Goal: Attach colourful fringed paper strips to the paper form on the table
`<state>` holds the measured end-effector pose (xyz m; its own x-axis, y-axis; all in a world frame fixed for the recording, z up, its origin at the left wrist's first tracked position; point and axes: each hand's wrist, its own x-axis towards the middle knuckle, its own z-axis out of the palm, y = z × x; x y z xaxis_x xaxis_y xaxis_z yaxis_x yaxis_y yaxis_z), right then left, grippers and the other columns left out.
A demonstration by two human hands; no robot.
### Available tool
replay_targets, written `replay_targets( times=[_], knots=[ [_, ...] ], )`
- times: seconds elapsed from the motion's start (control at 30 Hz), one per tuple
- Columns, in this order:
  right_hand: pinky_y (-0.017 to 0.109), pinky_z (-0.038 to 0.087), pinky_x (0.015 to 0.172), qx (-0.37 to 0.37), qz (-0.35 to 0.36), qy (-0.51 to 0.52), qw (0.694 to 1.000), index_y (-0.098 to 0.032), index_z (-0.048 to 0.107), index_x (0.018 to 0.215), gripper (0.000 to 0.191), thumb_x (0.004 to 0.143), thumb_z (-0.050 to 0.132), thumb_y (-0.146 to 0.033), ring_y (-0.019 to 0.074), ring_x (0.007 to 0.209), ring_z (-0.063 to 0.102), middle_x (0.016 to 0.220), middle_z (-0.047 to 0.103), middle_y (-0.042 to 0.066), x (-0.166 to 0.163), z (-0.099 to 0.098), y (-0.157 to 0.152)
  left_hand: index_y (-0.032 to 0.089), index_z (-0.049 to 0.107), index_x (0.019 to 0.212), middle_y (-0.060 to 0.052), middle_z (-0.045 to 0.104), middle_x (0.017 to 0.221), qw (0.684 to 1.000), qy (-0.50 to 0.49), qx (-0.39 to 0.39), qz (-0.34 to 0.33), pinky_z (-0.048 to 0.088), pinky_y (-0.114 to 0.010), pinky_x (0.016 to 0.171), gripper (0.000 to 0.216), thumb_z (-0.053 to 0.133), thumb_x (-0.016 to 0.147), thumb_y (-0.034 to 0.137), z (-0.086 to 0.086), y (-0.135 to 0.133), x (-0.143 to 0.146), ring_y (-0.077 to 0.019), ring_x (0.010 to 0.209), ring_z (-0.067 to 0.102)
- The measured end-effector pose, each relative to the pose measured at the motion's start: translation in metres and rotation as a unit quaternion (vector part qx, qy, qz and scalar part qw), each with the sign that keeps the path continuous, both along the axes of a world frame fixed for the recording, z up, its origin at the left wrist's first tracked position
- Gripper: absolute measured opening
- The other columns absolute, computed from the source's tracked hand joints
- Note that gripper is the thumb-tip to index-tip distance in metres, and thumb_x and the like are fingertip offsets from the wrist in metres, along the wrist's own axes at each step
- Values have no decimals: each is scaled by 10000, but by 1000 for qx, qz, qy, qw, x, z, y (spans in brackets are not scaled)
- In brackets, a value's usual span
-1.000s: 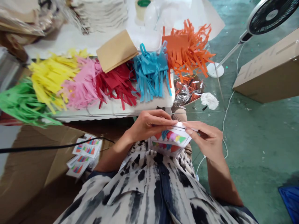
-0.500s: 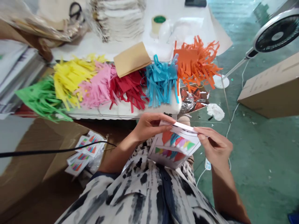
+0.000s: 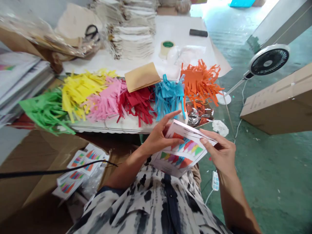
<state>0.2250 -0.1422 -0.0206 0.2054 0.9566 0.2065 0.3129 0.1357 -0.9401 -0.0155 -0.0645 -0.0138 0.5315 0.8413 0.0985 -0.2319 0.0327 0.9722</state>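
Table [image 3: 109, 126] carries fringed paper [image 3: 169, 94] in six colours. Before it, a printed card [image 3: 180, 154] tilts near the person's shirt. The right hand [image 3: 223, 152] pinches its upper right corner; the left hand [image 3: 158, 139], part open, rests its thumb on the face, hidden fingers' hold unclear.

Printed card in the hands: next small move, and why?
I'd probably lower the left hand's index finger to the printed card's top edge. That finger sticks out clear of the card, while the thumb lies across the printed front. The right hand pinches the upper right corner, which should steady it.
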Motion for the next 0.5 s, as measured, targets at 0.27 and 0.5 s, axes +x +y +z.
replay_targets(
  times=[0.27,0.5],
  knots=[
    [357,645,920,7,58,14,998,-378,798,1220,366,874,835,-264,217,1036,770,1206,805,5,-3,0,7,216,657,1368,19,688,786,998,22,-23,47,473,-158,519,694,944,747,334,-5,7,-7,-73,571,571],
    [344,619,931,48,90,-7,995,-396,792,1228,373,906,797,-208,197,1064,739,1181,803,3,-9,-1,12,258,615,1446,40,677,764,998,13,5,65,457,-137,526,786,955,737,286,-12,8,-17,-59,566,560]
  ],
)
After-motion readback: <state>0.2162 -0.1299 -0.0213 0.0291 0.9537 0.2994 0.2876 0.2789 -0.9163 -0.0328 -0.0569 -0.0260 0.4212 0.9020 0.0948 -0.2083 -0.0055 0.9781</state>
